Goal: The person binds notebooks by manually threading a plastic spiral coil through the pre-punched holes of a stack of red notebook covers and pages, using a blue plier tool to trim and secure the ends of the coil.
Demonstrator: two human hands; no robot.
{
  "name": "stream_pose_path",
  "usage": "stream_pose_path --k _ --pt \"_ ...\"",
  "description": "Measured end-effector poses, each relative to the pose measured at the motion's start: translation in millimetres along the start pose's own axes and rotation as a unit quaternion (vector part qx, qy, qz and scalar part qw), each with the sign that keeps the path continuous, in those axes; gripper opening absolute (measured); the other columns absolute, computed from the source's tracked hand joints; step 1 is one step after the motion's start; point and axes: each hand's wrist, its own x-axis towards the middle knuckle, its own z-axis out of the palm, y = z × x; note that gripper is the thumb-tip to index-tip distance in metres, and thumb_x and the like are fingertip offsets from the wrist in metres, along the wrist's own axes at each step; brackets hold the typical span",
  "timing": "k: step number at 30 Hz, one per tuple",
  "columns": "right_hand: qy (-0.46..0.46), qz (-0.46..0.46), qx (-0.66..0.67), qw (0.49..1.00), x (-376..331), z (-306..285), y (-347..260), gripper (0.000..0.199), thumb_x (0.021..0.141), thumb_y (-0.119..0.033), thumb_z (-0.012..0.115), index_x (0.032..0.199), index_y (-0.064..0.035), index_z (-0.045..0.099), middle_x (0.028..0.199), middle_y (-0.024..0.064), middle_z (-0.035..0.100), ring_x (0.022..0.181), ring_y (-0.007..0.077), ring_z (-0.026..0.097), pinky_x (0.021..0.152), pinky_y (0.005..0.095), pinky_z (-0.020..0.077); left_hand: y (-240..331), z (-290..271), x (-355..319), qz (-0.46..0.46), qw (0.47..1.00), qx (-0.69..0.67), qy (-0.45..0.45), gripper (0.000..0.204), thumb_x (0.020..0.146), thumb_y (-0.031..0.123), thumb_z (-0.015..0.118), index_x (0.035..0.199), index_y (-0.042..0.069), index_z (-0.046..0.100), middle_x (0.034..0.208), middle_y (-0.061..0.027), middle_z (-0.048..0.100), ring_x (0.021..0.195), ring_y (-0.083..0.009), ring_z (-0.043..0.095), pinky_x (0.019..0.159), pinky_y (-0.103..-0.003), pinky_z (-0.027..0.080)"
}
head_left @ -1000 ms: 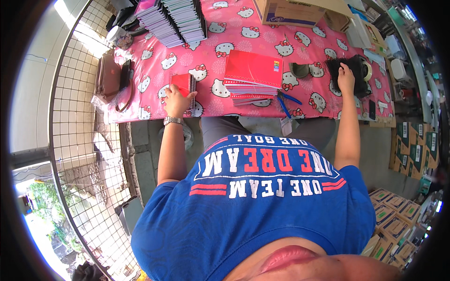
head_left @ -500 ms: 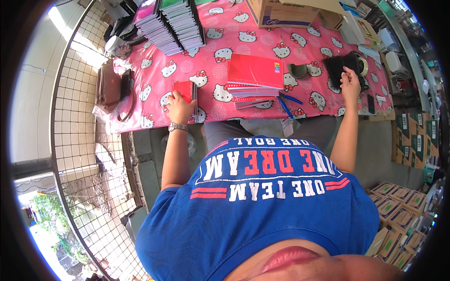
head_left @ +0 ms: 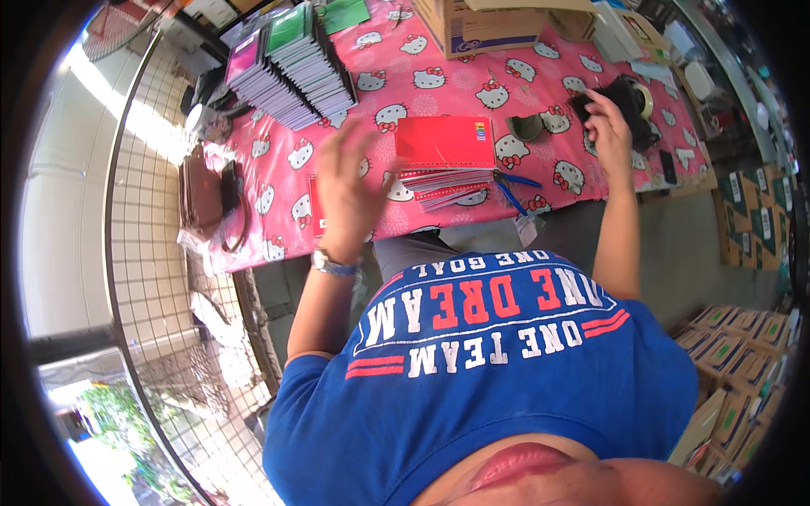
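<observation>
My left hand (head_left: 344, 196) has lifted off the bench (head_left: 439, 110) since half a second ago: then it pressed on a small flat red booklet (head_left: 315, 207), now it hangs above it with the fingers (head_left: 333, 148) spread wide and holding nothing. The motion smears it, so I cannot make out each fingertip. My right hand (head_left: 609, 126) stays far out to the right, where it was before, fingers curled onto a black tape dispenser (head_left: 629, 101); whether they actually clamp it or only rest on it I cannot tell.

The small red booklet is mostly hidden under my left hand; only a thin strip shows at the hand's left side, near the front edge of the bench's pink cartoon-cat tablecloth (head_left: 278, 181). Its long axis seems to run from me toward the far side, though too little shows to be sure.

Just right of that hand lies a stack of red spiral-bound notebooks (head_left: 445, 148), long axis across the bench, lower ones fanned out toward me. A pair of blue-handled scissors (head_left: 513, 190) lies at its right corner. A long slanted row of thin dark notebooks (head_left: 291, 67) sits farther back on the left, and a brown cardboard box (head_left: 489, 25) is cut off at the top.
</observation>
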Motion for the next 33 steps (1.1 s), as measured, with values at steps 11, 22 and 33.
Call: stream_pose_path --k 11,22,33 --pt "-0.164 -0.210 0.007 0.964 -46.8 57.8 -76.0 0.027 0.092 -0.005 0.064 0.117 -0.0081 0.071 0.094 0.0067 0.064 0.087 0.0189 0.061 0.077 0.0303 0.0481 50.7 16.1 57.9 0.180 0.940 -0.100 -0.272 0.026 0.081 0.003 0.065 0.107 0.007 0.068 0.101 -0.0071 0.069 0.089 -0.0274 0.066 0.076 -0.036 0.056" --pt "-0.038 -0.330 -0.053 0.942 -14.7 79.4 -80.9 0.033 0.080 0.001 0.068 0.109 -0.0138 0.073 0.097 0.0033 0.062 0.092 0.0218 0.060 0.082 0.0362 0.0475 56.6 59.9 84.0 0.170 0.978 0.019 -0.115 0.020 0.091 0.016 0.064 0.108 0.009 0.059 0.096 -0.0083 0.063 0.091 -0.0270 0.058 0.085 -0.042 0.039" --pt "-0.181 -0.257 0.015 0.949 -25.0 66.1 -79.3 0.027 0.086 -0.001 0.065 0.111 -0.0103 0.071 0.099 0.0044 0.061 0.095 0.0263 0.061 0.080 0.0352 0.0500 68.5 53.4 74.5 0.151 0.977 0.030 -0.149 0.018 0.093 0.016 0.064 0.109 0.008 0.061 0.096 -0.0073 0.064 0.090 -0.0264 0.059 0.081 -0.040 0.038"
